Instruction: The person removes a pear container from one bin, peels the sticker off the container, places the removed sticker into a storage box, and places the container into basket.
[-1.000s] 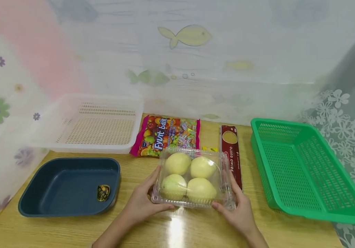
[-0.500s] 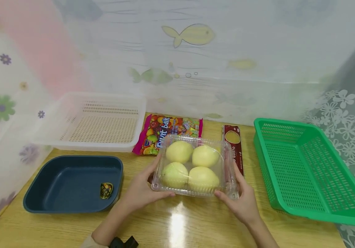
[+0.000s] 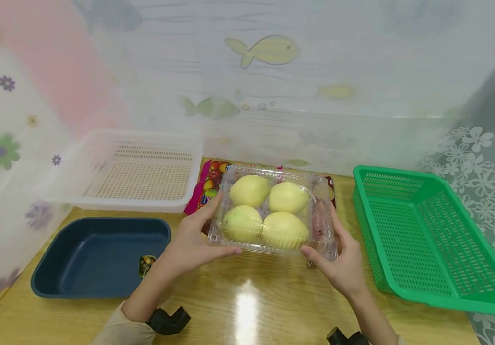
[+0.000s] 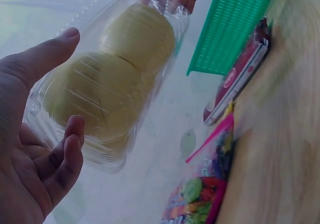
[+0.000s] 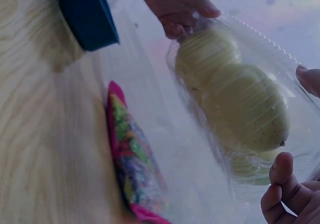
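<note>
Wooden surface [image 3: 247, 311] underneath everything, glare in the middle. Far right, green basket [image 3: 420, 235], slotted walls, tilted a little. Back left, clear white basket [image 3: 139, 172] against the curtain. Front left, dark blue tub [image 3: 96, 254] with a small wrapped sweet [image 3: 146, 264] lying inside near its right wall. Centre stage: clear plastic box [image 3: 271, 211] lifted off the surface, lid shut over four yellow-green pears [image 3: 269, 211] packed two by two. Behind and below the box, a bright candy bag [image 3: 206, 189] peeking out on the left, and a dark red pasta packet [image 4: 235, 82] lying flat beside the green basket, clearer from the left wrist view. Left hand [image 3: 191, 239] gripping the box's left end, thumb [image 4: 52, 52] over the top, fingers [image 4: 67, 154] curled under. Right hand [image 3: 338, 261] holding the right end the same way, fingers [image 5: 280, 189] wrapped beneath the edge. Box level between the two, well apart from either basket.
</note>
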{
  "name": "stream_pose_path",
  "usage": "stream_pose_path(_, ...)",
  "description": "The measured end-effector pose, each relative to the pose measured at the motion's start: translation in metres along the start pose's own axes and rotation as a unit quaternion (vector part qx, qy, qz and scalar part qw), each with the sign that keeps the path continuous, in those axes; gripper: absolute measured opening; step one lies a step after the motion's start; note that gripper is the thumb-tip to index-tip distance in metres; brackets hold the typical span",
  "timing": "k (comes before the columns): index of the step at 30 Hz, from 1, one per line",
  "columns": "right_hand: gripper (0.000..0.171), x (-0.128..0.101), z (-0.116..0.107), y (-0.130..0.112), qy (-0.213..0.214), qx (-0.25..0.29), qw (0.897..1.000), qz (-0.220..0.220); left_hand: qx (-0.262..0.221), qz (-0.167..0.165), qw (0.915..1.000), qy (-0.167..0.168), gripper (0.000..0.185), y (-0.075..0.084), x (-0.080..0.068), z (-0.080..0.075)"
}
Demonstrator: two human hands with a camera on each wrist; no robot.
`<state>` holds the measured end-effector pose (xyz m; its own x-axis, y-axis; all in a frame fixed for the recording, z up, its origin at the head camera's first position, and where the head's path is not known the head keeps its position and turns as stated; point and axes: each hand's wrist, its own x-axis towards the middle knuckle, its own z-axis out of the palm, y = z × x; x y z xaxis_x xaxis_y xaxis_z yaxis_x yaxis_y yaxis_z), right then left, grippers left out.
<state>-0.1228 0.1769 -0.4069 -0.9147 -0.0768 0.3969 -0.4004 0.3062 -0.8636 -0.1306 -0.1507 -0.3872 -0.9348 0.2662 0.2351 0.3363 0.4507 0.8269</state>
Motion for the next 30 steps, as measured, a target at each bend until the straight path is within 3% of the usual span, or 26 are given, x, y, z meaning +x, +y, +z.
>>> stream_pose_path(7, 0.104, 0.01, -0.008, -0.016, 0.0, -0.014, 1.0, 0.002, -0.007, 0.019, 0.9998, 0.0, 0.121, 0.012, 0.009, -0.008)
stream_pose_path(14, 0.1, 0.017, -0.008, -0.025, 0.005, -0.023, 1.0, 0.007, -0.004, 0.004, 0.9999, -0.009, 0.122, 0.021, 0.017, -0.021)
stream_pose_path(21, 0.098, 0.024, -0.001, -0.034, 0.014, 0.02, 0.999, -0.023, -0.011, 0.034, 0.9994, 0.002, 0.122, 0.029, 0.02, -0.035)
stream_pose_path(25, 0.101, 0.031, 0.003, -0.04, 0.015, 0.051, 0.998, -0.042, -0.032, 0.034, 0.9989, 0.009, 0.121, 0.029, 0.018, -0.041)
stream_pose_path(30, 0.104, 0.033, 0.012, -0.042, 0.013, 0.043, 0.999, -0.026, -0.046, 0.019, 0.9987, 0.012, 0.119, 0.023, 0.016, -0.049)
